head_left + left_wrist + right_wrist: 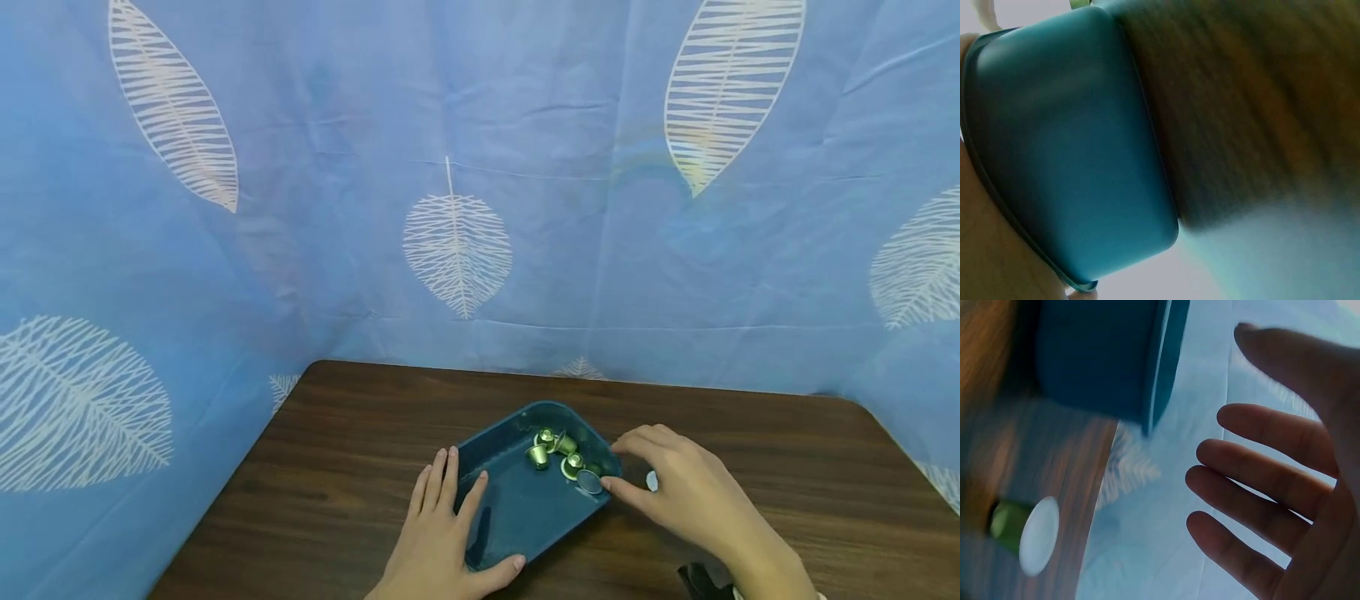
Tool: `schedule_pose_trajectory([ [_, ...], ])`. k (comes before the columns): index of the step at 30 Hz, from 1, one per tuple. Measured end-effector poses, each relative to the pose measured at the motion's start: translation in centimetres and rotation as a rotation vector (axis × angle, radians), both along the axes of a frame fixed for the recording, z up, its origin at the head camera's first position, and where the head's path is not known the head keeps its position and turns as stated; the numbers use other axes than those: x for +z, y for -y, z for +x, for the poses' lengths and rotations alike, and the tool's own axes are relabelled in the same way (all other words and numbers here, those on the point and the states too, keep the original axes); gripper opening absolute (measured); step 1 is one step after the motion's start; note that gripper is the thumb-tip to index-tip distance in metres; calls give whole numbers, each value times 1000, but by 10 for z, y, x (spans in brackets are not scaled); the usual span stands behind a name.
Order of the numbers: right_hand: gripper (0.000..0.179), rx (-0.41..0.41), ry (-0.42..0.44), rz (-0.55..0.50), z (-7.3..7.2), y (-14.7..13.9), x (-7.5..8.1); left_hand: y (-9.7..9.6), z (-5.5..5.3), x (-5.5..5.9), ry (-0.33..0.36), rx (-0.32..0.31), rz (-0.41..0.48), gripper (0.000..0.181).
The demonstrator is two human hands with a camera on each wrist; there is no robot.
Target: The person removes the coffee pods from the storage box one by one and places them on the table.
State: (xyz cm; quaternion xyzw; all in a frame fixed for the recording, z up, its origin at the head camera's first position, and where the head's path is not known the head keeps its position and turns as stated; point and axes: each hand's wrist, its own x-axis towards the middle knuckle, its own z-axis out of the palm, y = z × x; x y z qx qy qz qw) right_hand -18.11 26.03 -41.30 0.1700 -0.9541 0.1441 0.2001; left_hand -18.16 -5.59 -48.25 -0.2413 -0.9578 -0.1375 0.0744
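- Left hand (446, 542): spread wide, touching the blue tray (525, 521) at eight o'clock.
- Green pods (573, 460): in the tray, towards two o'clock.
- Loose pod (652, 481): on the bench (337, 467), outside the tray at three o'clock.
- Right hand (681, 482): thumb and fingers apart, holding nothing, at three o'clock.

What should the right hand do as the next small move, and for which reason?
I would probably move the right hand to the lone green capsule and pinch it. This capsule lies on the table outside the tray, while other green capsules lie inside it; the right hand seems to hold nothing, and the left hand rests on the tray.
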Motion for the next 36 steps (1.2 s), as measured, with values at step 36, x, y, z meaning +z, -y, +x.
schedule_pose_trajectory([
  [36, 42, 217, 340, 299, -55, 56, 15, -2, 1, 4, 45, 42, -49, 99],
])
